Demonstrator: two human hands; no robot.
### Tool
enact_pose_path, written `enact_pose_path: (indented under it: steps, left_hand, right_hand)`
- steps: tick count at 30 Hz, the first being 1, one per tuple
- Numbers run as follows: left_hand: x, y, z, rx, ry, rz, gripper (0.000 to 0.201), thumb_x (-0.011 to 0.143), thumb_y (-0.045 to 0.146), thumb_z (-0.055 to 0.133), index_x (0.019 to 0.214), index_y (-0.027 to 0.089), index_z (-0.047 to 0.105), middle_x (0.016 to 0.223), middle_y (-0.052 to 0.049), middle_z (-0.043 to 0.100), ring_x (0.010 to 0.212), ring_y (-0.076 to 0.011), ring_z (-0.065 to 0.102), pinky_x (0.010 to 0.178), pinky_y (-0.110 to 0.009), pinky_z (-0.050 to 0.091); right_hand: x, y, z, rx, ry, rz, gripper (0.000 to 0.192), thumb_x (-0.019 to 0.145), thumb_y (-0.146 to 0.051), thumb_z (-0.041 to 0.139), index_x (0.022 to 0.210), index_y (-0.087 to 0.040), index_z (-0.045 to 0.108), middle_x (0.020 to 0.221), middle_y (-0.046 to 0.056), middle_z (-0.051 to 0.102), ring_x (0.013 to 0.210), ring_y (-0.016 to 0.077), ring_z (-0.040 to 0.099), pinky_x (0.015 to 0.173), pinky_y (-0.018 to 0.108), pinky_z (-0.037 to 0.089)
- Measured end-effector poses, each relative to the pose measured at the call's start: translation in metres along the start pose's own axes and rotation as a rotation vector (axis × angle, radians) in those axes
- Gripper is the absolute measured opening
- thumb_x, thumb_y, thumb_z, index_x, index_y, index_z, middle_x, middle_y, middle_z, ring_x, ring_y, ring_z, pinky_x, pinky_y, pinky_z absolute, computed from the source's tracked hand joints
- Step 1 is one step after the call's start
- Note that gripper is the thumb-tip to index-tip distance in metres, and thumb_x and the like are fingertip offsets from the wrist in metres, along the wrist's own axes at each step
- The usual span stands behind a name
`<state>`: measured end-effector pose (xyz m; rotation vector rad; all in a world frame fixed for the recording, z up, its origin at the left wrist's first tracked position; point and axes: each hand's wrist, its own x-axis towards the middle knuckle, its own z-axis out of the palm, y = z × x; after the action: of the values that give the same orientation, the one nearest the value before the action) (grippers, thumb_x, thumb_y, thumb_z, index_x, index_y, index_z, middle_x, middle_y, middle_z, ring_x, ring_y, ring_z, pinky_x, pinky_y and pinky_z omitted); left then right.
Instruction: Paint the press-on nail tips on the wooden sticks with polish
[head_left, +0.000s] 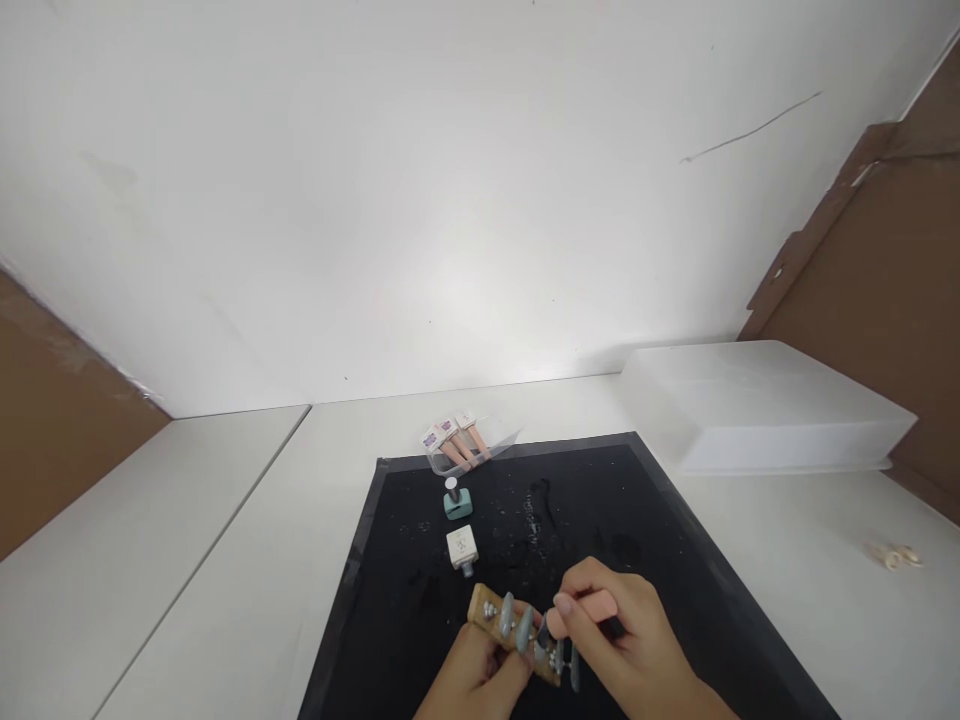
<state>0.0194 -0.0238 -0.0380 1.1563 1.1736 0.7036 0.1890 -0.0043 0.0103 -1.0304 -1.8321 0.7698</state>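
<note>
My left hand [472, 678] grips a small wooden strip [484, 607] that carries several grey-green false nails [517, 622] on pins. My right hand [626, 645] pinches a pink pen-like tool [592, 606], its tip down at the nails on the strip. Both hands hover low over a black mat [615, 500] at the frame's bottom centre. On the mat beyond them lie a small white square bottle [462, 547] and a teal block with a silver knob [457, 499].
A clear tray holding pink-handled tools [459, 444] sits at the mat's far edge. A white plastic lidded box [757, 405] stands at the right on the white table [225, 560]. A small pale object [896, 555] lies far right. A white wall rises behind.
</note>
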Motion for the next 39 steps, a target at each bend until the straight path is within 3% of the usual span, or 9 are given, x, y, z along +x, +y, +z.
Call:
enact_pose_path:
  steps: [7, 14, 17, 23, 32, 39]
  left_hand:
    - [-0.006, 0.006, -0.002, -0.007, -0.016, -0.034, 0.046, 0.072, 0.055, 0.059, 0.099, 0.018, 0.058, 0.075, 0.002, 0.045, 0.066, -0.0117, 0.041, 0.063, -0.025, 0.040]
    - [-0.004, 0.014, -0.001, -0.022, -0.035, -0.010, 0.041, 0.073, 0.053, 0.059, 0.095, 0.018, 0.058, 0.072, 0.003, 0.044, 0.065, -0.0115, 0.041, 0.064, -0.026, 0.039]
    - [-0.004, 0.017, 0.000, -0.022, -0.039, -0.014, 0.036, 0.072, 0.048, 0.061, 0.092, 0.018, 0.059, 0.069, 0.004, 0.043, 0.064, -0.0112, 0.041, 0.064, -0.025, 0.039]
    - [-0.010, 0.018, -0.001, -0.014, -0.009, -0.020, 0.033, 0.075, 0.044, 0.059, 0.097, 0.019, 0.057, 0.071, 0.003, 0.046, 0.066, -0.0116, 0.044, 0.061, -0.024, 0.038]
    - [-0.005, 0.019, -0.004, -0.039, -0.071, -0.026, 0.033, 0.075, 0.042, 0.059, 0.098, 0.019, 0.055, 0.069, 0.004, 0.045, 0.064, -0.0108, 0.043, 0.058, -0.023, 0.036]
    - [-0.004, 0.006, -0.008, -0.119, -0.131, -0.103, 0.037, 0.070, 0.031, 0.057, 0.103, 0.015, 0.054, 0.071, 0.002, 0.048, 0.065, -0.0120, 0.047, 0.060, -0.025, 0.041]
  right_hand:
    - [0.000, 0.000, -0.001, -0.009, 0.144, 0.019, 0.023, 0.087, -0.021, 0.048, 0.065, -0.020, 0.052, 0.050, -0.002, 0.058, 0.041, 0.0115, 0.050, 0.040, 0.020, 0.039]
    - [0.001, -0.010, -0.004, -0.004, 0.035, -0.191, 0.017, 0.080, -0.014, 0.051, 0.064, -0.020, 0.053, 0.049, -0.004, 0.056, 0.040, 0.0096, 0.049, 0.046, 0.019, 0.041]
    - [0.002, -0.007, -0.002, -0.023, 0.009, -0.154, 0.020, 0.082, -0.015, 0.049, 0.063, -0.020, 0.051, 0.047, -0.005, 0.054, 0.039, 0.0093, 0.048, 0.044, 0.019, 0.040]
    - [0.003, -0.004, -0.002, -0.040, 0.135, -0.047, 0.024, 0.086, -0.020, 0.046, 0.063, -0.020, 0.049, 0.046, -0.003, 0.055, 0.038, 0.0107, 0.047, 0.040, 0.020, 0.038]
    - [0.005, -0.011, -0.007, -0.013, 0.068, -0.204, 0.020, 0.081, -0.014, 0.047, 0.062, -0.020, 0.050, 0.046, -0.004, 0.054, 0.038, 0.0100, 0.049, 0.043, 0.020, 0.040]
    - [0.006, -0.011, -0.003, -0.065, 0.120, -0.162, 0.026, 0.085, -0.017, 0.046, 0.059, -0.021, 0.047, 0.043, -0.005, 0.052, 0.035, 0.0095, 0.047, 0.040, 0.019, 0.039]
